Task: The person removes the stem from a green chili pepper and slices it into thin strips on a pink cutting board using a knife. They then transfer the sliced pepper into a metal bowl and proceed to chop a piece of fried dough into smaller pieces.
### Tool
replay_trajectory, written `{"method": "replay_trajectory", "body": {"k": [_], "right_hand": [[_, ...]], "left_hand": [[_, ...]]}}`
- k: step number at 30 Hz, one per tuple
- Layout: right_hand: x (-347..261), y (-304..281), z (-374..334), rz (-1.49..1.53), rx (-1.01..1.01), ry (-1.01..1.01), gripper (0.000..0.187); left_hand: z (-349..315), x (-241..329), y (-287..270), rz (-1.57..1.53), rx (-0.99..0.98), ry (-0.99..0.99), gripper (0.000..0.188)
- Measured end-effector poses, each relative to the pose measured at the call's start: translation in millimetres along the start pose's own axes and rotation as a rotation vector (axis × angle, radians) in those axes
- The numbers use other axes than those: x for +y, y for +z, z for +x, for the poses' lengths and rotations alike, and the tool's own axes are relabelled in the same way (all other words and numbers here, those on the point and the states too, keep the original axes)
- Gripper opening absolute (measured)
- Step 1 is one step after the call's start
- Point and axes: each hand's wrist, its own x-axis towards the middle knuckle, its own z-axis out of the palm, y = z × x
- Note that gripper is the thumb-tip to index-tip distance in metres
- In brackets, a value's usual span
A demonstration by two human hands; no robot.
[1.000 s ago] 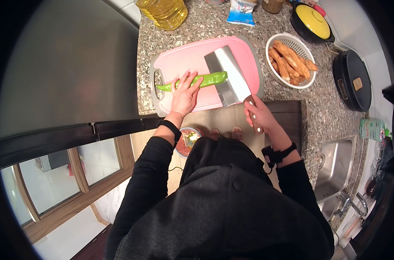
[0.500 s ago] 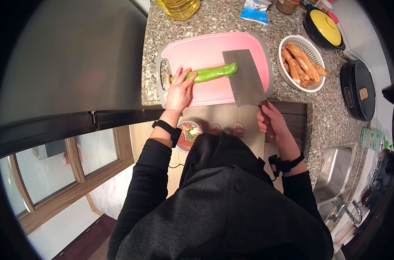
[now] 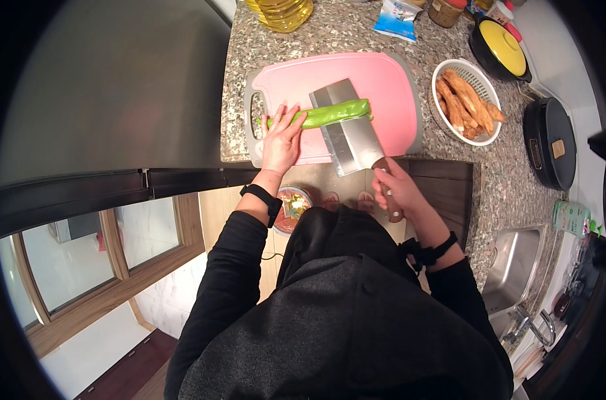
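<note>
A long green pepper [image 3: 336, 113] lies crosswise over a pink cutting board [image 3: 391, 80] with a grey rim. My left hand [image 3: 282, 141] rests on the pepper's left end, its fingers pressing it down and hiding part of it. The brown handle of a wide cleaver [image 3: 352, 145] is gripped in my right hand [image 3: 402, 189] just past the board's near edge. Its blade passes beneath the pepper, showing on both sides of it, and points away from me, leaning left. Whether the blade touches the board I cannot tell.
Right of the board stands a white basket [image 3: 441, 123] of brown, root-like pieces. Beyond it are a black pot with a yellow lid [image 3: 502, 45] and a round black appliance [image 3: 550, 143]. An oil bottle [image 3: 284, 15] and a blue-white packet [image 3: 398, 20] stand behind. A sink [image 3: 516, 267] lies lower right.
My right hand has moved left with the cleaver. The blade, earlier around the pepper's right tip, now reaches left under its middle and is tilted more to the left. My left hand stays on the pepper.
</note>
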Motion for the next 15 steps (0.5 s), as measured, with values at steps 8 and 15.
{"method": "replay_trajectory", "body": {"k": [8, 15], "right_hand": [[8.9, 7.5, 17.0, 0.154, -0.049, 0.001, 0.013], [0.4, -21.4, 7.5, 0.189, 0.053, -0.066, 0.016]], "left_hand": [[-4.5, -10.3, -23.9, -0.033, 0.071, -0.100, 0.030], [-2.0, 17.2, -3.7, 0.043, 0.228, -0.052, 0.018]]}}
